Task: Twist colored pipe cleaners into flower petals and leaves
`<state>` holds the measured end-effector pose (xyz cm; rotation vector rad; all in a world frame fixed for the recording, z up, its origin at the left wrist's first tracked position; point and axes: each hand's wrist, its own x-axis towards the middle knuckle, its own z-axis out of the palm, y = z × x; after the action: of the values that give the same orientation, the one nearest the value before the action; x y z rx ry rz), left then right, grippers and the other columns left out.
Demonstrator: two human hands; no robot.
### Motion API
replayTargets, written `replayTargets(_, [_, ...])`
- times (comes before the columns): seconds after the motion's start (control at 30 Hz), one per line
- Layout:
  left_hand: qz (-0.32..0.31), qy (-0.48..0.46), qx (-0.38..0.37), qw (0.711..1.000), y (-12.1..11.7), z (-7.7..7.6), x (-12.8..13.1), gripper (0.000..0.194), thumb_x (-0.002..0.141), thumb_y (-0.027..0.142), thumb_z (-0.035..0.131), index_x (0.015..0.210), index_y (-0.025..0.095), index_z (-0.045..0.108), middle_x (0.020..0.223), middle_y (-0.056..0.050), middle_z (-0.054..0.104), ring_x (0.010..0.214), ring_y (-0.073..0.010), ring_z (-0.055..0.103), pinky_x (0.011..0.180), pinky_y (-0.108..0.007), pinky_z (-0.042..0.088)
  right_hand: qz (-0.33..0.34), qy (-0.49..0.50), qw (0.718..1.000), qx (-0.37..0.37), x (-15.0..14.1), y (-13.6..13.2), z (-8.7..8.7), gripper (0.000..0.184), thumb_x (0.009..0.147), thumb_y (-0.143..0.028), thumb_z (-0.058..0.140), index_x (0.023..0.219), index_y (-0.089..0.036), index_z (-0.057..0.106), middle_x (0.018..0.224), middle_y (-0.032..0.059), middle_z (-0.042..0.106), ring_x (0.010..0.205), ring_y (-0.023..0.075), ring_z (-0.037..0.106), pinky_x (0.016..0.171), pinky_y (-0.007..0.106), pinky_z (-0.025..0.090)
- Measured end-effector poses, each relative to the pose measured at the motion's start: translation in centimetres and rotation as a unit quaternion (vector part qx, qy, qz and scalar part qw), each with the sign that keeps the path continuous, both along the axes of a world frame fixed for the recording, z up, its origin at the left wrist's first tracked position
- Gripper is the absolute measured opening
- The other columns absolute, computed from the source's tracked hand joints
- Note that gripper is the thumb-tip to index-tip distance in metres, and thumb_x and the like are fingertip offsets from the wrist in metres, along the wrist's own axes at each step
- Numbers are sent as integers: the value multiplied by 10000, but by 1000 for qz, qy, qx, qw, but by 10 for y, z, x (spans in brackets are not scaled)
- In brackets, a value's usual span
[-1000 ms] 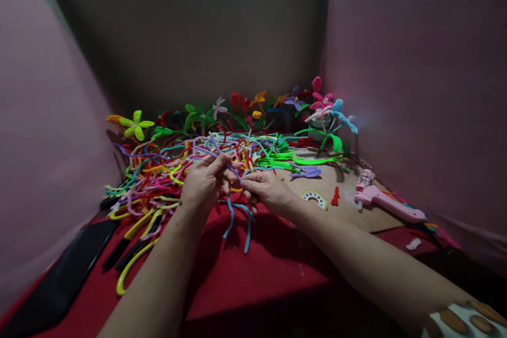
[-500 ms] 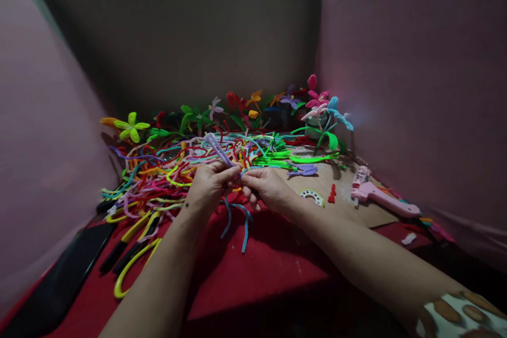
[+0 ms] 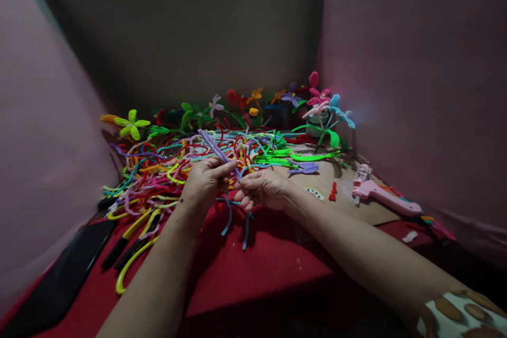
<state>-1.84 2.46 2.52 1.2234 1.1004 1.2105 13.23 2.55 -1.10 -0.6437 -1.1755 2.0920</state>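
A folded purple pipe cleaner [image 3: 214,144] slants between my two hands, its far end pointing up and left over the pile. My left hand [image 3: 208,177] is closed on it with thumb and fingers. Pinched at its near end, the pipe cleaner meets the fingertips of my right hand [image 3: 263,188], whose other fingers curl below. Beneath the hands, blue pipe cleaners [image 3: 246,229] hang down over the red cloth [image 3: 273,269]. A looped purple pipe cleaner piece [image 3: 304,168] lies to the right of my right hand.
Loose coloured pipe cleaners [image 3: 158,179] heap across the left and middle. Pipe-cleaner flowers [image 3: 132,125] line the back. On the cardboard [image 3: 372,211] at right lie a pink glue gun [image 3: 386,198], a red piece [image 3: 333,191] and a white roll [image 3: 312,193]. Yellow-black handles [image 3: 130,237] lie at left.
My right hand has shifted slightly down and right, along the purple pipe cleaner. More of the pipe cleaner shows between my hands, and its far end has tipped a little left.
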Motion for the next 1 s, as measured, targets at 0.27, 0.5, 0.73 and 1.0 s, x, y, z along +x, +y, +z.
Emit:
replayTargets(0.27, [20,-20,18,999,0,-2,3,228,606,260,713,591,136,522,413,70,393,323,-20,311,320,-147,216,-44,-53,997,48,0,-1,-1,173,683,-248,648,653,-98,567,551,43,630,443,113,559,446,225,430])
replayTargets(0.5, [-19,-26,-25,999,-1,-6,9,195,593,225,718,607,115,558,430,56,436,344,-20,360,337,-141,224,-123,17,990,72,-3,3,-3,194,559,-239,723,584,-96,594,497,-14,535,458,70,462,478,218,345])
replayTargets(0.73, [-17,-49,-31,998,0,-11,10,207,538,218,744,648,114,602,430,45,472,351,-48,419,357,-163,308,-174,4,984,21,-6,4,-4,163,480,-196,723,548,-109,604,476,-11,546,447,79,446,483,238,328])
replayTargets(1.0, [-27,-46,-29,998,0,-9,10,214,532,216,752,657,102,621,489,7,540,385,-63,456,367,-173,324,-197,-18,975,103,-7,1,-3,109,538,-207,654,515,-114,601,463,-18,528,446,66,404,493,239,292])
